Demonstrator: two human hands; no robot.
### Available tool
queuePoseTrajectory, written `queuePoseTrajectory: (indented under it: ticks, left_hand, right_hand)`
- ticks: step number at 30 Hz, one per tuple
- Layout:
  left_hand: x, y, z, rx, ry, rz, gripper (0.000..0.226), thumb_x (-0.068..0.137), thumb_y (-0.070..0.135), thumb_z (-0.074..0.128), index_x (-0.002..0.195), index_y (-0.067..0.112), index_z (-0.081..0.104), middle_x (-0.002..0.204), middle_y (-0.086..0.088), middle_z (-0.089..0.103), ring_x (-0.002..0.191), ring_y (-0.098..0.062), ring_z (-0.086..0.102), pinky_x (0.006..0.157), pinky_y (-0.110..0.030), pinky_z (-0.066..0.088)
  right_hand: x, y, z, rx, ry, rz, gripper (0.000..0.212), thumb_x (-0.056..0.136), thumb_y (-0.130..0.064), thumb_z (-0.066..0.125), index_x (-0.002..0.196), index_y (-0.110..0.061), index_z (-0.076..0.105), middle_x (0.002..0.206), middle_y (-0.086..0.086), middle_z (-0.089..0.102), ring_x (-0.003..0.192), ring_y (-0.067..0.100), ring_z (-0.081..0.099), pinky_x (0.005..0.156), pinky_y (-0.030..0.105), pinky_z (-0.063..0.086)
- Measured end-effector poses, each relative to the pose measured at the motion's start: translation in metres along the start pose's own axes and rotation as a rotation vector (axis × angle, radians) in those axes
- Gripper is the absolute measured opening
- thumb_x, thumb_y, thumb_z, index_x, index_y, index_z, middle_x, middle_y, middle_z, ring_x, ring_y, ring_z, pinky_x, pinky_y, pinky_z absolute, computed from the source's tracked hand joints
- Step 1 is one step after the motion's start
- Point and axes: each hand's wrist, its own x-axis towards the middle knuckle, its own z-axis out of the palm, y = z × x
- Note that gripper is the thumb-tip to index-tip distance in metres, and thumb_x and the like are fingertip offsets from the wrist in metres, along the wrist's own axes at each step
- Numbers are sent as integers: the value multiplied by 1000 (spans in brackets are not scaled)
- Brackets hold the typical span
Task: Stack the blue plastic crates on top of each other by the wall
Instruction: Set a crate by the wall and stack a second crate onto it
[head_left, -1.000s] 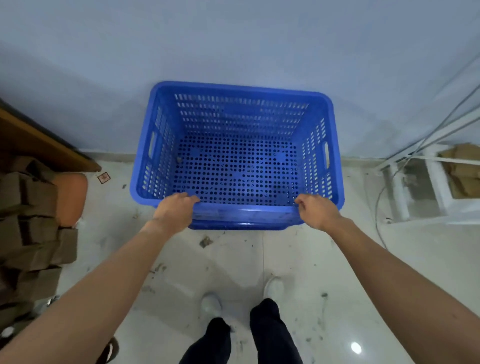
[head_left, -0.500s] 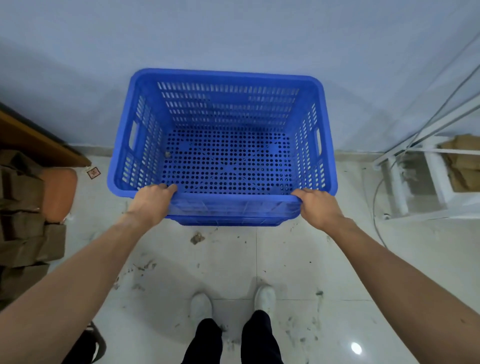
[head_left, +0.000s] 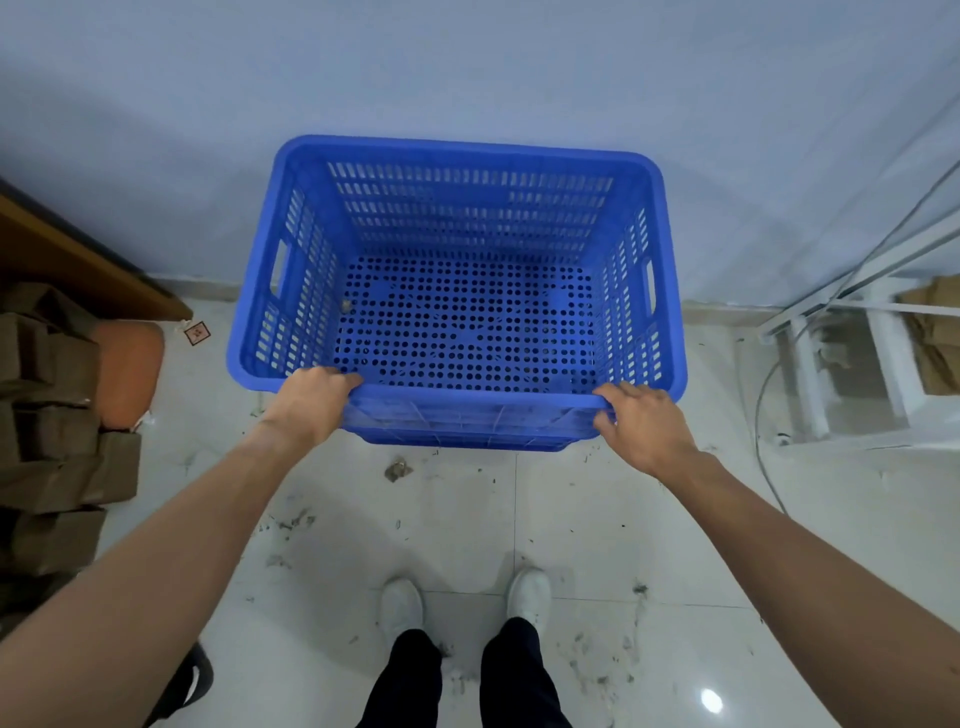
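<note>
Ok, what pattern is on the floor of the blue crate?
Rows of small round holes across the blue crate floor, seen in the head view.

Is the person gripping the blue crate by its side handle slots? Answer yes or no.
No: the left hand and right hand both grip the near rim of the blue crate, away from the side slots.

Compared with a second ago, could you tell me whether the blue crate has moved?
Yes, slightly leftward: the blue crate now has its left rim nearer the small red card beside it.
</note>
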Motion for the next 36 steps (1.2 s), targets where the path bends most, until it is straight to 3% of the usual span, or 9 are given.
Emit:
queuePoseTrajectory:
  ticks: [3,10,18,25,31,36]
  left_hand:
    - [2,0,-6,25,-33,-5,41,89,8,54,129,19,57,114,-8,69,104,-29,65,87,-39,52]
    - [10,-9,-5,19,-34,29,36,89,10,56,123,21,61,110,-6,71,100,-28,67,87,-39,55]
    - [12,-11,-6,-95,-67,-25,34,93,12,48,121,18,66,109,-10,72,100,-32,65,86,-41,53]
    - [1,-1,-3,-132,-33,-87,39,91,8,49,128,16,61,115,-13,70,105,-35,63,93,-41,49]
    - [-6,26,-10,-318,-58,-35,48,103,37,42,148,18,43,140,-12,56,127,-32,51,108,-40,38]
    - [-7,29,-7,-361,-11,-96,49,101,46,41,144,22,51,137,-11,61,126,-31,54,102,-42,45]
  right_hand:
    - [2,-7,1,-57,-29,-42,49,97,-56,33,122,-20,56,108,3,65,101,29,60,93,41,44]
    - [9,-1,3,-60,-46,-68,67,92,-68,9,124,-28,51,109,-2,61,99,24,58,90,39,43]
    - [7,-3,12,-108,33,-27,68,90,-67,6,121,-30,55,104,-3,61,93,25,57,83,39,41]
    - [6,-6,5,-77,-55,11,79,83,-72,-4,129,-32,47,117,-1,56,107,25,51,95,40,36]
    - [-3,-14,0,-53,-65,51,88,80,-73,-12,133,-30,44,122,-2,54,116,24,49,102,40,34]
    - [-4,-13,9,-94,3,29,75,89,-67,2,127,-27,52,114,1,59,105,26,55,95,41,39]
